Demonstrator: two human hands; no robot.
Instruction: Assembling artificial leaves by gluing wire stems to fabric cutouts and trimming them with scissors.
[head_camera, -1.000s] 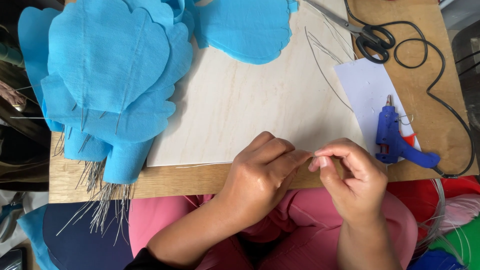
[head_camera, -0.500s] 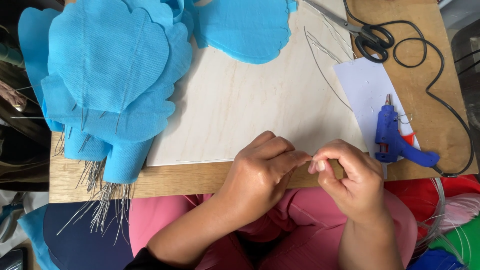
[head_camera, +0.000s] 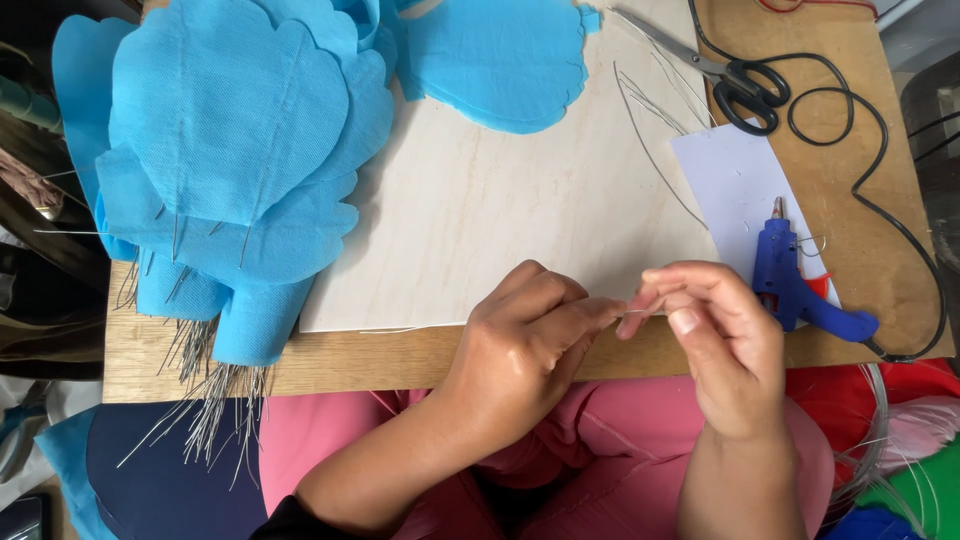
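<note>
Pale board (head_camera: 500, 210): I see it lying flat on the brown table (head_camera: 860, 120), its near edge just beyond both hands.

Blue fabric petals (head_camera: 230, 150): a stacked heap at the left, wire stems hanging over the table edge.

Left hand (head_camera: 525, 345): my view has it curled over the near table edge, fingers (head_camera: 585, 312) pinched shut on a thin wire (head_camera: 632, 312), thumb underneath.

Right hand (head_camera: 715, 335): fingertips meet the left hand's, thumb and forefinger closed on the same wire, knuckles arched.

Blue glue gun (head_camera: 795, 285): lies on a white paper sheet (head_camera: 730, 180), just right of the right hand.

Scissors (head_camera: 735, 85): far right, beside the black cord (head_camera: 860, 110).

Change: over the last second both hands stay pinched together at the table edge; the right hand's fingers shift slightly around the wire.
</note>
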